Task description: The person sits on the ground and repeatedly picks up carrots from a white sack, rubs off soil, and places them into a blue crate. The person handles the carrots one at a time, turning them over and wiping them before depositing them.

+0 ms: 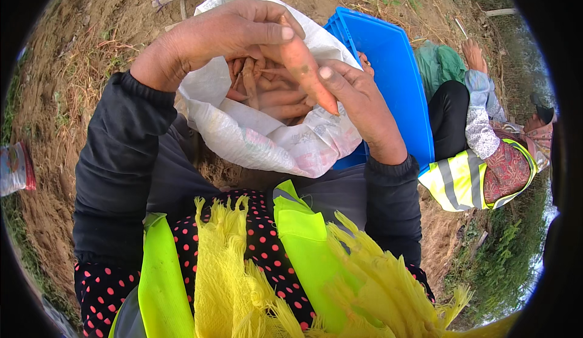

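Orange and tapered, a carrot [302, 66] is held by the left grip [234, 31] and the right grip [362, 98], above a white sack [261, 146] of carrots [279, 97] (a blue crate [398, 83] is set alongside).

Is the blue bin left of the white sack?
No, the blue bin stands to the right of the white sack that holds carrots.

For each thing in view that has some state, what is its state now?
Carrot: held by both hands, dark-spotted
Left hand: closed on carrot's far end
Right hand: pinching it nearer the tip
Sack: open, carrots inside
Crate: open
Near vest: worn, open in front
Scarf: worn, ends frayed
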`<state>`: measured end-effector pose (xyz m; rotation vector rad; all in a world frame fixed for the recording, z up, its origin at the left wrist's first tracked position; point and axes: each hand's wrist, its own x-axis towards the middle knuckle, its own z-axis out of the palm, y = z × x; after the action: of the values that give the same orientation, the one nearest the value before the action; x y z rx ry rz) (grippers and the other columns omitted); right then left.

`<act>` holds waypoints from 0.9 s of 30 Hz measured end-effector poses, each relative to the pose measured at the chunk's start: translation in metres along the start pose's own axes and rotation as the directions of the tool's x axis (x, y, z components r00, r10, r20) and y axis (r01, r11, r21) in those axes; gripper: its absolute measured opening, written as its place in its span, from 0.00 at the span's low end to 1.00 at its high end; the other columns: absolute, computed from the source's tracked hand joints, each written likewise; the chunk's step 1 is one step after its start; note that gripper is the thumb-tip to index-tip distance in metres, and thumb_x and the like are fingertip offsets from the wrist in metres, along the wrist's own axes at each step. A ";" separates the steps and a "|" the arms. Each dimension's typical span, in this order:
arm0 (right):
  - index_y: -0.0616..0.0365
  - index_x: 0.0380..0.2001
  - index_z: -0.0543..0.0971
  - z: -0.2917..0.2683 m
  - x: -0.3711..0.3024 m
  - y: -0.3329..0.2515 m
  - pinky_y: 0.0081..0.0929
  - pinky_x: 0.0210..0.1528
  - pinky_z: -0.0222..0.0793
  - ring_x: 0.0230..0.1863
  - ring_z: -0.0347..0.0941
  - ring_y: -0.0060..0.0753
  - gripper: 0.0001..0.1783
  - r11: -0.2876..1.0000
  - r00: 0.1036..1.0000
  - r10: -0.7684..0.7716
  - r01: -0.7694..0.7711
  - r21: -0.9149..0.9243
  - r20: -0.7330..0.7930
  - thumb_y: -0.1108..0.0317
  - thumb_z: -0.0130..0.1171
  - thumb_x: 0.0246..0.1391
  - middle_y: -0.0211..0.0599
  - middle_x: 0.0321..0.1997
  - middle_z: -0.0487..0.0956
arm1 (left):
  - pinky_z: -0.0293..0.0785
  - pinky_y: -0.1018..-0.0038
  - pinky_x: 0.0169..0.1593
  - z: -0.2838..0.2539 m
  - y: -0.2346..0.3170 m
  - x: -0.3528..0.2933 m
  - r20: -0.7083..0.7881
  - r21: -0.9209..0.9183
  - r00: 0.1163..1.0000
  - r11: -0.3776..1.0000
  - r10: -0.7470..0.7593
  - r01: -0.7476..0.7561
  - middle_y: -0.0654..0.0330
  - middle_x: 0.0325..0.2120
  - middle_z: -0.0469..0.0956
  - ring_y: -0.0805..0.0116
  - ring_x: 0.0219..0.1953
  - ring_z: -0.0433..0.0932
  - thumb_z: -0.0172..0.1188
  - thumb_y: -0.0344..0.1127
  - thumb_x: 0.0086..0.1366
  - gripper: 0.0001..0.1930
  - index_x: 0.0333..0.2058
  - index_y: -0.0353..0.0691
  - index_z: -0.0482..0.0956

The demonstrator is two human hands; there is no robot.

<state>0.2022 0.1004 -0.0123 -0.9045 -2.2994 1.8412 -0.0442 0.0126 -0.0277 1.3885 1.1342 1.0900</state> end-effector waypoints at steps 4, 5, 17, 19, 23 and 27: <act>0.66 0.58 0.73 0.013 -0.004 -0.001 0.25 0.56 0.68 0.50 0.75 0.24 0.25 0.989 0.999 -0.016 0.023 0.149 -0.049 0.57 0.53 0.66 0.38 0.48 0.81 | 0.63 0.84 0.31 0.001 0.001 0.000 0.016 -0.034 1.000 0.999 -0.010 0.010 0.71 0.27 0.75 0.84 0.26 0.67 0.56 0.45 0.73 0.16 0.44 0.37 0.80; 0.66 0.58 0.73 0.015 -0.005 -0.002 0.25 0.56 0.68 0.51 0.75 0.24 0.26 0.984 0.998 -0.051 0.059 0.170 -0.046 0.58 0.54 0.65 0.39 0.49 0.80 | 0.63 0.84 0.31 0.000 0.002 -0.001 0.025 -0.028 1.000 0.999 -0.020 0.021 0.71 0.27 0.76 0.84 0.27 0.68 0.56 0.45 0.73 0.16 0.44 0.37 0.80; 0.65 0.59 0.71 0.026 0.000 0.007 0.22 0.54 0.69 0.50 0.74 0.22 0.26 0.970 0.999 -0.021 0.032 0.241 -0.050 0.60 0.55 0.63 0.36 0.52 0.78 | 0.74 0.83 0.37 0.007 0.001 0.001 0.054 0.002 0.993 0.994 -0.107 0.107 0.69 0.33 0.80 0.83 0.33 0.77 0.57 0.44 0.72 0.14 0.44 0.39 0.80; 0.65 0.57 0.72 0.027 0.002 0.012 0.20 0.53 0.69 0.49 0.74 0.21 0.24 0.971 0.997 -0.033 0.048 0.235 -0.069 0.60 0.54 0.64 0.35 0.50 0.78 | 0.74 0.83 0.38 0.007 -0.002 0.001 0.058 0.009 0.994 0.995 -0.096 0.095 0.69 0.33 0.80 0.83 0.34 0.77 0.57 0.43 0.73 0.14 0.44 0.38 0.80; 0.65 0.55 0.74 0.024 0.006 0.016 0.18 0.51 0.69 0.46 0.75 0.19 0.21 0.959 0.992 0.103 -0.080 0.271 -0.071 0.60 0.53 0.65 0.33 0.47 0.79 | 0.74 0.84 0.40 0.009 -0.007 0.003 0.066 0.061 0.994 0.995 -0.089 0.085 0.69 0.34 0.80 0.84 0.36 0.76 0.57 0.44 0.73 0.14 0.44 0.38 0.79; 0.66 0.54 0.74 0.024 0.007 0.013 0.19 0.51 0.71 0.45 0.76 0.21 0.22 0.950 0.993 0.097 -0.071 0.304 -0.073 0.60 0.54 0.65 0.35 0.48 0.80 | 0.75 0.84 0.36 0.010 -0.004 0.003 0.030 0.033 0.991 0.991 -0.129 0.128 0.68 0.30 0.80 0.83 0.32 0.77 0.58 0.45 0.72 0.15 0.43 0.38 0.79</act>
<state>0.1922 0.0838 -0.0330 -1.0244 -1.8865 2.0650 -0.0342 0.0141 -0.0325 1.3324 1.2050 0.9590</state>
